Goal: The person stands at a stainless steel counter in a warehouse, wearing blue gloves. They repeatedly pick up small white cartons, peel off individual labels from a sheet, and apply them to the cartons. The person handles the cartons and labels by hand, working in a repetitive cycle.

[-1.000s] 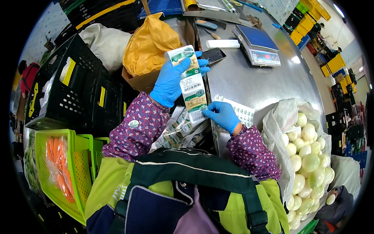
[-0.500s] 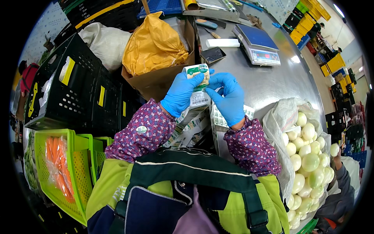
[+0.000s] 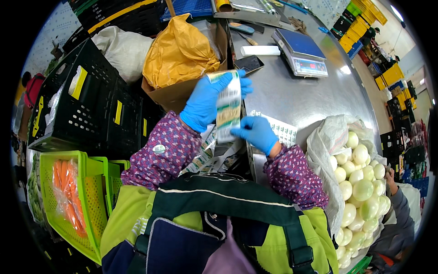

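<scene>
My blue-gloved left hand (image 3: 205,100) holds the top of a vertical strip of printed green, white and tan labels (image 3: 228,113), which is slightly blurred. My gloved right hand (image 3: 259,133) pinches the lower end of this strip. Beneath them lie loose, crumpled label strips (image 3: 219,155) in the gap at the bench's edge. A white sheet of small labels (image 3: 285,130) rests on the steel bench (image 3: 315,98), just right of my right hand.
A cardboard box (image 3: 164,98) holds a yellow sack. Black crates (image 3: 59,114) and green baskets with carrots (image 3: 84,171) stand left. A scale (image 3: 301,59) sits on the bench. Right, a sack of peeled onions (image 3: 324,137) has another person's hand (image 3: 391,182) beside it.
My hands came together high on the strip, then parted: my right hand has moved back down to its lower end. The other person's arm has risen beside the onion sack.
</scene>
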Motion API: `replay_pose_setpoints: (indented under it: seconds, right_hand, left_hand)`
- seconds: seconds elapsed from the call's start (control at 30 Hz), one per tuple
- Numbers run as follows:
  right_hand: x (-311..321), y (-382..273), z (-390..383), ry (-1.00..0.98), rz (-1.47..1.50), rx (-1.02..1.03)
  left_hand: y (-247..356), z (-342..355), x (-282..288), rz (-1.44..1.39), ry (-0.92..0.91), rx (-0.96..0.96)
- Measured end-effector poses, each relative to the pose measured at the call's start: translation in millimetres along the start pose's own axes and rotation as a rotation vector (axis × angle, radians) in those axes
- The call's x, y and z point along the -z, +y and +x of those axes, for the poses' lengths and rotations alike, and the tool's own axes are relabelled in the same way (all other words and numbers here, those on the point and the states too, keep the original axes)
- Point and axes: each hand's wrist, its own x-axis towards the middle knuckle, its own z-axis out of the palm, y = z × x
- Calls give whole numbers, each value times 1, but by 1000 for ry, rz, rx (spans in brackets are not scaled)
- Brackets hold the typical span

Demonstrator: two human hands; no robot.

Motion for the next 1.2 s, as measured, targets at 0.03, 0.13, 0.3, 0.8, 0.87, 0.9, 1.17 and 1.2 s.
replay_pose_setpoints:
  seconds: [0.03,0.13,0.3,0.8,0.87,0.9,1.17,1.2]
  right_hand:
    - [-1,1,-2,-59,-57,-35]
    - [3,4,-4,-53,21,-22]
    - [24,-34,5,264,669,333]
    - [6,-25,19,389,424,452]
    - [6,-25,19,472,190,498]
    - [5,-26,17,524,40,508]
    - [15,0,11,92,274,21]
    - [4,7,9,47,162,-6]
  left_hand:
    - [4,4,5,32,-12,-70]
    - [10,4,11,82,-18,-141]
    - [-5,-1,8,10,57,-31]
    - [-22,-6,-1,17,97,-24]
    - [-24,-6,-1,-7,100,-27]
    - [-23,-6,-1,1,110,-32]
    - [-14,-5,2,-2,-13,15]
    - [-9,-3,-1,23,-23,33]
